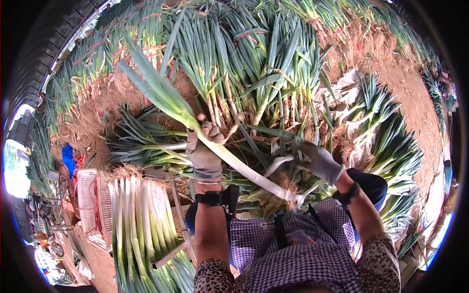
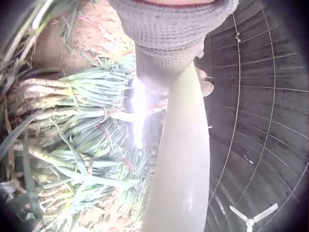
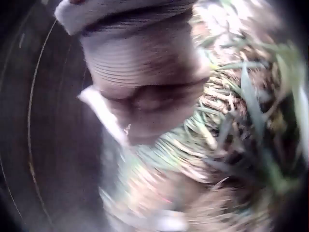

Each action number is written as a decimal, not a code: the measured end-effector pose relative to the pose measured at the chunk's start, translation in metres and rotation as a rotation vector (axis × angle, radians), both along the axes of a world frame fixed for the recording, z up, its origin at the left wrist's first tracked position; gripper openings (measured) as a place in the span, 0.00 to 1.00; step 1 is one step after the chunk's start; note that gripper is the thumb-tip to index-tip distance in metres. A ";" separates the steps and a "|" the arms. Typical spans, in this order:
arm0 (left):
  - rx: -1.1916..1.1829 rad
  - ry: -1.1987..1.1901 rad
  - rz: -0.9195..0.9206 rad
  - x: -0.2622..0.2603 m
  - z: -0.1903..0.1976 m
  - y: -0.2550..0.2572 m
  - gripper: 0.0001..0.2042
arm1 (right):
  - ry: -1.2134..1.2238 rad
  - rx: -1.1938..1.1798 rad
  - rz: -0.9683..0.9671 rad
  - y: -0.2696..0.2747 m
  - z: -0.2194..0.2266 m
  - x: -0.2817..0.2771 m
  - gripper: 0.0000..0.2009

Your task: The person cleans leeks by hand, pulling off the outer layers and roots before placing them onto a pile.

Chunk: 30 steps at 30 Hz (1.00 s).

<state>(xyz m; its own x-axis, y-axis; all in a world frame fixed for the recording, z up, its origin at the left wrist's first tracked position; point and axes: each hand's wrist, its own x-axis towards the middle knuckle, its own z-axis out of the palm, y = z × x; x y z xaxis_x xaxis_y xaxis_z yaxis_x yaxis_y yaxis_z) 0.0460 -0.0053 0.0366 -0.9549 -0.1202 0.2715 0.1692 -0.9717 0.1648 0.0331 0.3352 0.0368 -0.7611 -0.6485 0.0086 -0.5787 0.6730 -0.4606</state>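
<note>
My left hand [image 1: 205, 158], in a grey knit glove, grips a long leek [image 1: 244, 171] around its pale shank. Its green leaves slant to the upper left, and its root end points down right towards the lap. In the left wrist view, the white shank [image 2: 181, 159] runs down from the glove [image 2: 166, 53]. My gloved right hand [image 1: 320, 163] is blurred above the root end, apart from the shank. A pale leaf strip [image 1: 278, 165] shows beside it. In the right wrist view, the fingers of this hand [image 3: 145, 87] are smeared; I cannot tell whether they hold anything.
Trimmed leeks [image 1: 141, 219] lie stacked at the lower left, beside a pale plastic basket [image 1: 92, 205]. Untrimmed bundles [image 1: 244, 63] stand across the back. More leeks [image 1: 398, 156] lie to the right on bare soil [image 1: 410, 93]. A checked apron [image 1: 298, 263] covers the lap.
</note>
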 end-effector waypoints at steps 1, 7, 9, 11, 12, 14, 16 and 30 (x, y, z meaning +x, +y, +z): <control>0.022 0.030 -0.031 -0.003 0.001 0.005 0.22 | -0.388 -0.238 -0.106 -0.045 0.029 -0.014 0.38; -0.052 0.009 0.016 -0.013 0.016 0.014 0.21 | -0.570 -0.345 0.020 -0.140 0.040 -0.036 0.19; -0.176 -0.094 0.180 -0.009 0.015 0.005 0.21 | -0.306 -0.161 -0.064 -0.088 0.003 -0.045 0.12; -0.165 -0.115 0.198 -0.005 0.009 -0.012 0.22 | -0.279 0.143 -0.322 -0.009 -0.025 -0.054 0.09; -0.134 -0.140 0.204 -0.003 0.006 -0.017 0.22 | -0.488 0.278 -0.587 0.019 -0.020 -0.048 0.08; -0.065 -0.164 0.210 -0.004 -0.004 -0.022 0.21 | -0.414 -0.148 -0.451 0.048 -0.024 -0.008 0.11; -0.067 -0.276 0.281 -0.003 -0.011 -0.020 0.21 | -0.556 -0.340 -0.424 0.017 0.023 0.025 0.15; 0.006 -0.610 0.427 -0.002 -0.027 -0.007 0.13 | -0.821 -0.443 -0.319 -0.060 0.054 0.068 0.17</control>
